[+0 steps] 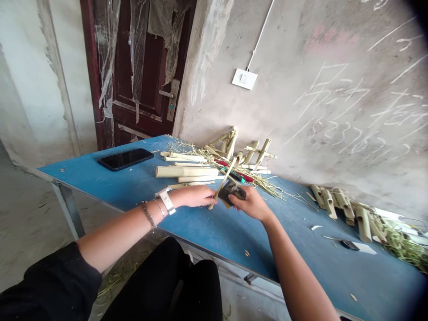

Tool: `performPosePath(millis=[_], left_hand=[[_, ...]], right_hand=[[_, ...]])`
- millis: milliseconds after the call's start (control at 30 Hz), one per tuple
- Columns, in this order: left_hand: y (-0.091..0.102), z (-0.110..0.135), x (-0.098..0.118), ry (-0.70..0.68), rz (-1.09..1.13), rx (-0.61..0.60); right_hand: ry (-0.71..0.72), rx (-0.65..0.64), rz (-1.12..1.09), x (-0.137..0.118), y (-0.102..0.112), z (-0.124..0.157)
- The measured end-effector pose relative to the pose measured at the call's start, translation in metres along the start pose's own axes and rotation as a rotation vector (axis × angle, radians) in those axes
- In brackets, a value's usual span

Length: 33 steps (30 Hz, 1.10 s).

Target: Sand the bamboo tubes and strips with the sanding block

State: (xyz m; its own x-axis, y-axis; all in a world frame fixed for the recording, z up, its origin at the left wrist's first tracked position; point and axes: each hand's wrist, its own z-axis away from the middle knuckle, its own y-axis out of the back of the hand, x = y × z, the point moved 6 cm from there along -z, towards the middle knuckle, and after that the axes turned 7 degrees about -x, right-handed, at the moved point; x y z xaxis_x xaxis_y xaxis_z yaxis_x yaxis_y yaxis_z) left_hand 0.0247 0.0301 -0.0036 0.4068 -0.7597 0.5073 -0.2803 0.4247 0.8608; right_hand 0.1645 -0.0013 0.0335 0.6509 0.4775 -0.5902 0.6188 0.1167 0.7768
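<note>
My left hand (199, 196) is closed around the lower end of a thin bamboo strip (229, 171), which slants up and away to the right. In my right hand (252, 203) is a dark, folded piece of sandpaper (230, 192) with a tan underside, pressed against or right beside the strip; the exact contact is hidden. Both hands are just above the front part of the blue table (200, 225). Just beyond them lie a thick pale bamboo tube (187, 172) and several thinner bamboo sticks (183, 158).
A black phone (126, 158) lies at the table's left. Assembled bamboo pieces (230, 143) stand by the wall among shavings, near a green-and-black tool (233, 175). Cut bamboo tubes (364, 223) and a black-handled blade (349, 244) are on the right. A door (140, 80) stands behind.
</note>
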Motion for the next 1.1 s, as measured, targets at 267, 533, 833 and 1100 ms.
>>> performPosePath(millis=[267, 533, 833, 1100], left_hand=[[0.001, 0.0, -0.002, -0.005, -0.013, 0.011], [0.0, 0.0, 0.0, 0.024, -0.088, 0.035], [0.018, 0.004, -0.002, 0.125, -0.215, 0.38], [0.016, 0.003, 0.0, 0.099, -0.189, 0.371]], right_hand=[[0.027, 0.217, -0.001, -0.001, 0.014, 0.0], [-0.059, -0.343, -0.044, 0.005, -0.024, 0.002], [0.058, 0.48, 0.117, 0.003, 0.039, 0.007], [0.163, 0.256, 0.285, -0.006, 0.007, -0.003]])
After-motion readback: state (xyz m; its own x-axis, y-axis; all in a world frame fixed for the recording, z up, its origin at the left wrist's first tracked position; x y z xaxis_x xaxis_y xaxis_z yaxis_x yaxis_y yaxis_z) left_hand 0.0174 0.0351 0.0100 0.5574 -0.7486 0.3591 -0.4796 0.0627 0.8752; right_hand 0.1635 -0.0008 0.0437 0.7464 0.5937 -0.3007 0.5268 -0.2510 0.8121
